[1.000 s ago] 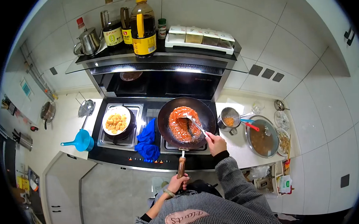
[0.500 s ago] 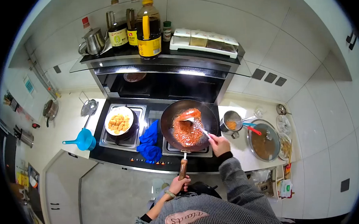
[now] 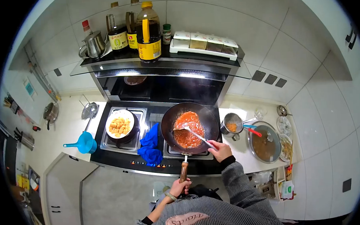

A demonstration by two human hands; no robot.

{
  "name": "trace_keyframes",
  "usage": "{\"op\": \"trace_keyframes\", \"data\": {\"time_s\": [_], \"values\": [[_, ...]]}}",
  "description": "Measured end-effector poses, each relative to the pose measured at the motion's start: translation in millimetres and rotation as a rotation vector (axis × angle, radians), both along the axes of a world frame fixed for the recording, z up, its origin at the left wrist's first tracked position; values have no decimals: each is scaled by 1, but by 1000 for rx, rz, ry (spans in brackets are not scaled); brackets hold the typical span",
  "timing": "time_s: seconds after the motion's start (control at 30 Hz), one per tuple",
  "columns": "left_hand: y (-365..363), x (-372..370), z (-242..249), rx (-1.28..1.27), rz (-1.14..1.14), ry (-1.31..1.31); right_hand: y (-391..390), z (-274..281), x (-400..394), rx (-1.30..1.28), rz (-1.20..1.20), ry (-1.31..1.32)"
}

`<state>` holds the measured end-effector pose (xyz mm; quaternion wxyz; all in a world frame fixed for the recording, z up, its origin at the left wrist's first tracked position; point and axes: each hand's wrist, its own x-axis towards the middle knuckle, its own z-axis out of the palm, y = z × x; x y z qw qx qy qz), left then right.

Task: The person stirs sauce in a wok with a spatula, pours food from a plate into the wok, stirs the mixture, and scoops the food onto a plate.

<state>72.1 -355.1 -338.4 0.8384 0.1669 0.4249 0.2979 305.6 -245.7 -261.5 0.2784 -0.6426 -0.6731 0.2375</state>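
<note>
A dark wok stands on the right burner with thick orange-red sauce in it. My left hand is closed round the lower end of the wok's wooden handle. In my right hand, over the wok's right front rim, is the handle of a long metal spatula. Its head rests in the sauce, left of the middle, and part of it is covered. On the left burner sits a pot with a white bowl on top, full of golden fried pieces.
A blue cloth lies between the burners. To the right are a metal pot with a strainer and a large basin of brownish liquid. A blue ladle lies left. Bottles and a spice box line the shelf above.
The spatula's head has swung left and slightly toward me through the sauce. My right hand has shifted a little nearer to me. My left hand keeps its hold on the wok handle.
</note>
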Motion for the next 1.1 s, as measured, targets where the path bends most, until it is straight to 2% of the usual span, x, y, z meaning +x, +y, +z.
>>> {"op": "trace_keyframes", "data": {"time_s": [0.07, 0.13, 0.27, 0.37, 0.47, 0.53, 0.6, 0.8, 0.87, 0.93, 1.0, 1.1], "values": [[-1, 0, 1, -6, -1, 1, -7, 7, 17, -20, 68, -7], [-2, 1, 2, 6, 6, 20, -13, 23, 29, -116, -7, -2], [-1, 2, -5, 8, 0, 19, 7, -6, 23, 167, -84, -129], [0, 1, -1, 28, -3, 33, 6, -1, 9, 7, -71, -83], [-1, 2, 1, 22, -14, 37, -9, 35, 17, -119, 7, -102], [-2, 2, -1, 23, -12, 34, -13, 38, 39, -65, 22, -58], [-2, 2, -2, 14, -7, 25, -12, 23, 59, -117, -77, -44], [-1, 1, -3, 4, -9, 6, 10, -8, 56, -568, -275, 407], [0, 1, -2, 5, -13, 1, 14, -8, 59, -726, -254, 415], [0, 0, 0, -3, -8, -6, 13, -7, 79, -811, -120, 365], [0, 0, 5, 4, -2, 6, 8, 1, 96, -823, -166, 487], [-2, 1, -2, 3, 1, 0, 21, -21, 97, -663, -182, 386]]}}
